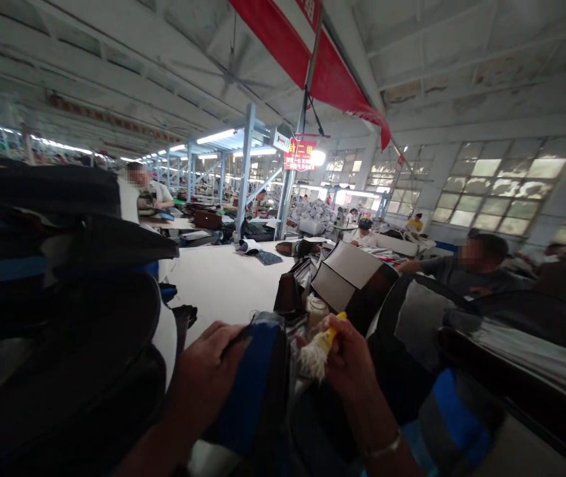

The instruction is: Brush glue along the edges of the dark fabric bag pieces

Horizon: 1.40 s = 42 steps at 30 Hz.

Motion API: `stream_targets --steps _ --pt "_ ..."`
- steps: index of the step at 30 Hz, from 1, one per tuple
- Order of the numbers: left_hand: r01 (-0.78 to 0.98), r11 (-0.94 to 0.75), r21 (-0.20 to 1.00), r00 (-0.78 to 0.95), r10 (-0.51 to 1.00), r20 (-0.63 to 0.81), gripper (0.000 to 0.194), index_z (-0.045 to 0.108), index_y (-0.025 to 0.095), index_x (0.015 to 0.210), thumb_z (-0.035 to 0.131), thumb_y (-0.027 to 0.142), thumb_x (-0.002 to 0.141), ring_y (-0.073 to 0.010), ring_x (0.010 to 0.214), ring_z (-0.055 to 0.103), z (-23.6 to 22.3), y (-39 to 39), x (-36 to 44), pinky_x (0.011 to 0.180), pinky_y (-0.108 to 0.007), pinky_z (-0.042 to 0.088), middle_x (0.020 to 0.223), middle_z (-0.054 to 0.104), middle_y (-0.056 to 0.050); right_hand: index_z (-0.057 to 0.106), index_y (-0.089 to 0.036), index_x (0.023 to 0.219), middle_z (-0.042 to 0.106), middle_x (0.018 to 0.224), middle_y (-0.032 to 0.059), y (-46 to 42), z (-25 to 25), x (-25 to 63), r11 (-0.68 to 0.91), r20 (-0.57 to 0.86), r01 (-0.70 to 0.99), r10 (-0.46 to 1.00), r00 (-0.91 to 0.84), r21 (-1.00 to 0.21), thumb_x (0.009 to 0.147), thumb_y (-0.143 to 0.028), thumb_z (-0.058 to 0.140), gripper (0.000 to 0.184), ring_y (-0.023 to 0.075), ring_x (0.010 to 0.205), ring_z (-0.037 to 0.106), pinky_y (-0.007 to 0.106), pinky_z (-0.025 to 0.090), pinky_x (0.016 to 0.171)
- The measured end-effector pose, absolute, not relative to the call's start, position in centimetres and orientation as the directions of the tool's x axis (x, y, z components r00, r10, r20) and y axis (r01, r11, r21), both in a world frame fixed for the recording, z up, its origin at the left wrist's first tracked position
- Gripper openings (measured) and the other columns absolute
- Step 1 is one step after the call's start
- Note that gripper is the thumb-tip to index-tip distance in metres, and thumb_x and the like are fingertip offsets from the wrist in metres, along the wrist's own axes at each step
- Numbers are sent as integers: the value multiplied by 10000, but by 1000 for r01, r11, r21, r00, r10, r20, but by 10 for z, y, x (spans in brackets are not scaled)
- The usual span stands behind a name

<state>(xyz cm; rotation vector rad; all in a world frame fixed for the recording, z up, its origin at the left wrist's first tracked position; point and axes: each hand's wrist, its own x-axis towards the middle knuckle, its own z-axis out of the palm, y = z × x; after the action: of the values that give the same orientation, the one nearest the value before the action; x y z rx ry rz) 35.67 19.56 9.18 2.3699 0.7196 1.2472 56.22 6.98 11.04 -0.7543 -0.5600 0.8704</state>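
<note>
My left hand (203,377) is closed around a blue and black fabric piece (256,384), holding it upright at the bottom centre. My right hand (350,364) grips a brush with a yellow handle (335,328); its whitish bristles (313,358) rest against the edge of the fabric piece. A small jar (317,310) stands just behind the brush on the white table (228,281).
Stacks of dark and blue fabric pieces (64,318) rise on the left, and more pieces (452,397) lie on the right. A grey and black panel (350,278) stands behind the jar. A seated person (466,265) works at the right, another person (146,192) at the back left.
</note>
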Motion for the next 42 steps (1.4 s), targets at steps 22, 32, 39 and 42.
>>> stream_targets --steps 22,32,39,42 --pt "136 -544 828 589 717 374 345 741 200 1097 534 406 915 -239 1010 649 69 212 359 909 -348 509 1039 684 -71 507 -186 680 409 430 -109 118 105 529 545 2 -504 680 733 -670 660 -352 780 320 46 344 281 203 348 401" --pt "39 -278 960 623 758 194 409 718 183 1158 613 444 861 -272 1128 637 75 215 368 985 -351 481 1232 686 -66 629 -170 795 602 689 22 134 122 544 233 794 775 354 495 -587 922 -388 541 268 146 636 545 272 410 635" --pt "117 -389 914 584 771 254 396 717 160 1126 576 438 883 -263 1010 670 81 218 370 863 -346 515 1112 720 -75 621 -182 754 600 693 16 131 116 551 294 805 764 373 461 -574 886 -369 601 229 152 684 549 294 441 728" --pt "112 -639 761 613 647 453 297 737 191 1026 558 391 897 -218 937 658 101 226 373 848 -314 495 986 710 -47 582 -186 741 512 571 -44 134 118 585 494 467 266 346 814 -828 818 -431 681 275 115 525 466 276 464 622"
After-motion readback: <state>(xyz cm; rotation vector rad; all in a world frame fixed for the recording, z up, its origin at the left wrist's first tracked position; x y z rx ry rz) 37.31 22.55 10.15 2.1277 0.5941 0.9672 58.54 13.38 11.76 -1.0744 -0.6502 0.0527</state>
